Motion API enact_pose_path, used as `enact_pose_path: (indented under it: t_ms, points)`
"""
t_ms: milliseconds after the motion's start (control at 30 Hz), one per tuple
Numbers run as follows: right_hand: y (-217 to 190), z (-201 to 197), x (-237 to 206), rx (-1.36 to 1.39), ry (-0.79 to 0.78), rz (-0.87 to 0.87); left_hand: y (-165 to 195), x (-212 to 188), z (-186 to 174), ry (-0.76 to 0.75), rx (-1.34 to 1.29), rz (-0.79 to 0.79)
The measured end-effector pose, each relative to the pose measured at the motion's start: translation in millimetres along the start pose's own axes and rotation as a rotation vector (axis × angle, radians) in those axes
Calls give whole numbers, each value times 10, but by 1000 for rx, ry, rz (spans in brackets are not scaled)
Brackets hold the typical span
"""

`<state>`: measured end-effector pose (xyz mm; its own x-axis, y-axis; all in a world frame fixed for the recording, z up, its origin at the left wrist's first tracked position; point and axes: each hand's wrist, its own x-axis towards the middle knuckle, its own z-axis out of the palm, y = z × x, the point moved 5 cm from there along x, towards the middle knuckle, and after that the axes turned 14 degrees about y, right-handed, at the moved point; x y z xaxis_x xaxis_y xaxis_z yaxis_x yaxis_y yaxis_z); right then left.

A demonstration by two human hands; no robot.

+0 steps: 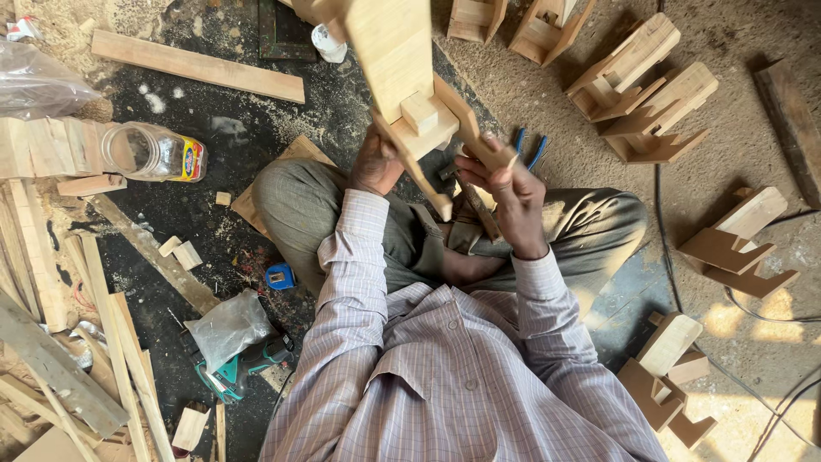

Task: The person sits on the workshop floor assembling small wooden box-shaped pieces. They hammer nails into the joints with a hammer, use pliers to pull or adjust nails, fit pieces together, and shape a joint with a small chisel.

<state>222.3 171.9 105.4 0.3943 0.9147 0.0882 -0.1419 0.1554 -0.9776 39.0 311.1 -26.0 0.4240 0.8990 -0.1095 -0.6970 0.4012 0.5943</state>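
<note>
Checked shirt sleeves filled the lower centre of the frame; the person sat cross-legged on the sawdust-covered floor (727, 26). Wooden bracket assembly (410, 94) was held raised at upper centre, over the lap, apparently so both hands could steady it. Left hand (375, 164) gripped its lower edge from the left side, fingers wrapped on the wood. Right hand (505, 184) had fingers closed on the angled strut at the right. Finished brackets (641, 94) lay grouped at upper right, apart. Plastic jar (154, 152) lay on its side at left; green drill (248, 364) rested at lower left, within reach.
</note>
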Motion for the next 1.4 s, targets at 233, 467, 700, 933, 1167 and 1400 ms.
enact_pose_path:
  t_ms: [233,467,700,933,1167,1400]
  points:
    - [139,-179,-38,-172,92,-247,-104,-8,45,239,138,-38]
    - [473,-7,-123,-517,79,-396,-10,-107,92,379,160,-136]
    - [676,409,-232,-683,-193,-546,4,-122,-9,554,621,-106]
    - [1018,158,204,-932,30,-312,165,-22,-95,792,527,-36]
    - [1047,384,747,-1057,-32,-243,309,-9,127,810,497,47]
    - [1200,-33,1109,-718,272,171,253,153,214,848,632,-127]
